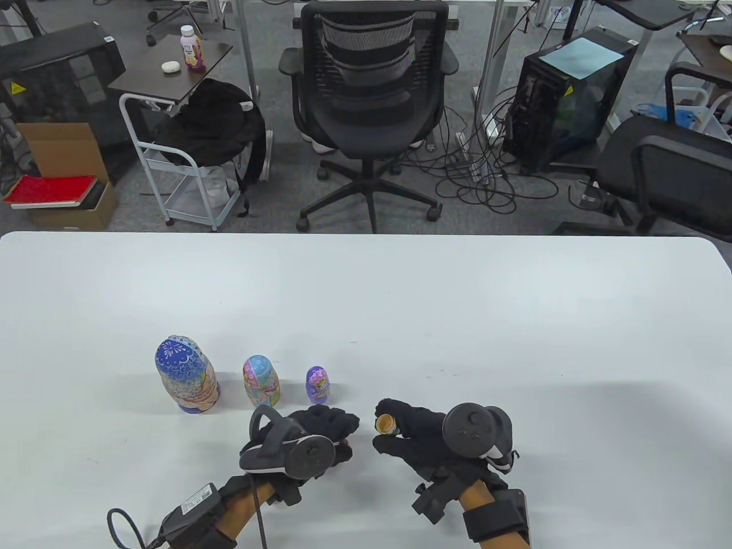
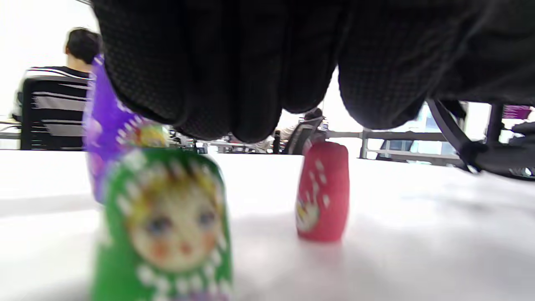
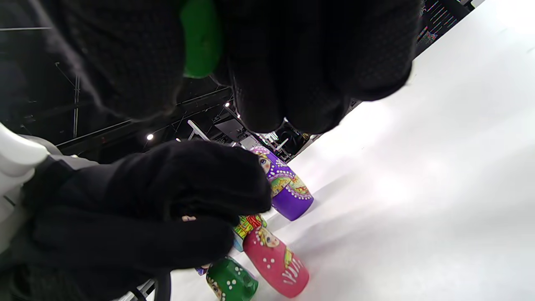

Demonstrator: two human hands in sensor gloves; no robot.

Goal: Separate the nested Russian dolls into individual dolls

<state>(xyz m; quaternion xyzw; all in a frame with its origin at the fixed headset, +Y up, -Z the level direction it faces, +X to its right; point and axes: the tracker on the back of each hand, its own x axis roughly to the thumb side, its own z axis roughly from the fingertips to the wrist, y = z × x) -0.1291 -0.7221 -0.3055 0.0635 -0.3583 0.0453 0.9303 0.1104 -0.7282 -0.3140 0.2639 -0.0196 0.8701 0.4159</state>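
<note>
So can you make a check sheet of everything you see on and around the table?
Surface: white table, bare behind the dolls.
Job's things: large blue doll, pink-and-blue doll and purple doll stand in a row. Green doll and red doll stand under the left hand.
Clutter: nothing seen on the table.
Grippers: left hand hovers curled above the small dolls; whether it touches one cannot be told. Right hand holds a green doll half, hollow side showing.
Cables: black cable at the left forearm; floor cables beyond.
Surroundings: office chair, computer tower, side table with a bottle.
</note>
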